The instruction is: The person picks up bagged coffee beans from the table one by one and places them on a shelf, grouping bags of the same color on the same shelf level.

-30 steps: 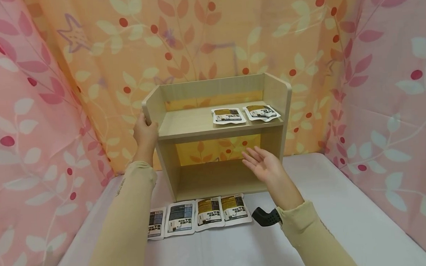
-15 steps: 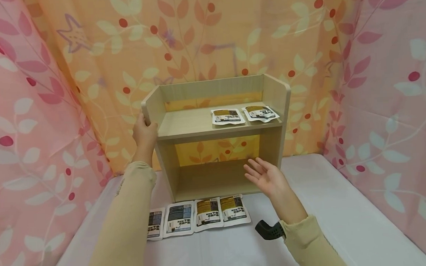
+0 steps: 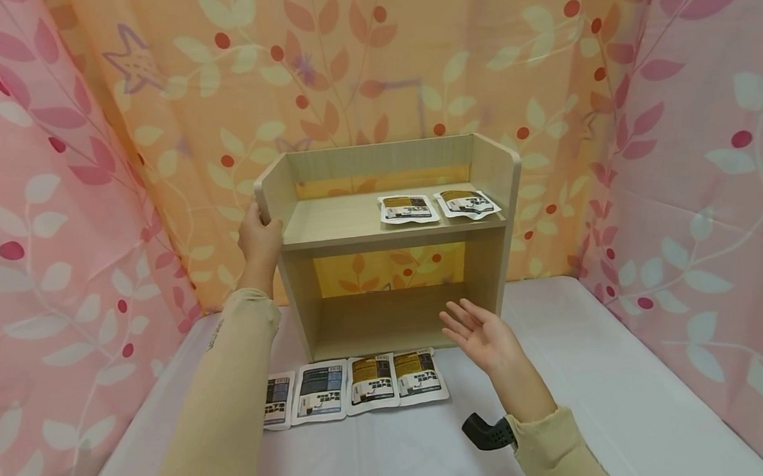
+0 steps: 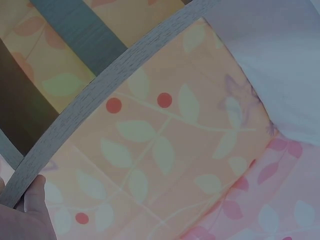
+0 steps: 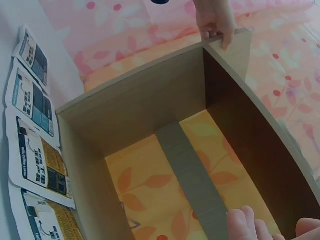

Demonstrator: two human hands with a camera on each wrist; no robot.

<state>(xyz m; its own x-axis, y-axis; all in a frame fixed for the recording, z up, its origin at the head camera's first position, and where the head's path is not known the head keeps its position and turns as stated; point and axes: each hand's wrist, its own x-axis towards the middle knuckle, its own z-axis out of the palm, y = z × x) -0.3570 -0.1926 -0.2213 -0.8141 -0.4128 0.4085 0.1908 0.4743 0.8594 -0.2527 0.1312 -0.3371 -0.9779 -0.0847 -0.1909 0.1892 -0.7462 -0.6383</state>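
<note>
My left hand grips the front edge of the left side panel of a light wooden shelf unit. In the left wrist view its thumb or a finger lies against that panel's edge. My right hand is held palm up, fingers extended, holding nothing, in front of the lower compartment's right side. Two white packets with gold-brown print, one packet beside another packet, lie on the upper shelf at the right. In front of the unit several flat packets lie in a row, some gold-brown, others blue.
A white-covered table bears the shelf unit. Floral curtains hang behind, with an orange curtain at the back and pink curtains at the sides. A black curved device sits at my right wrist.
My right hand has moved down and slightly right, away from the upper shelf's edge. The left hand keeps its grip on the side panel, and the packets have not moved.
</note>
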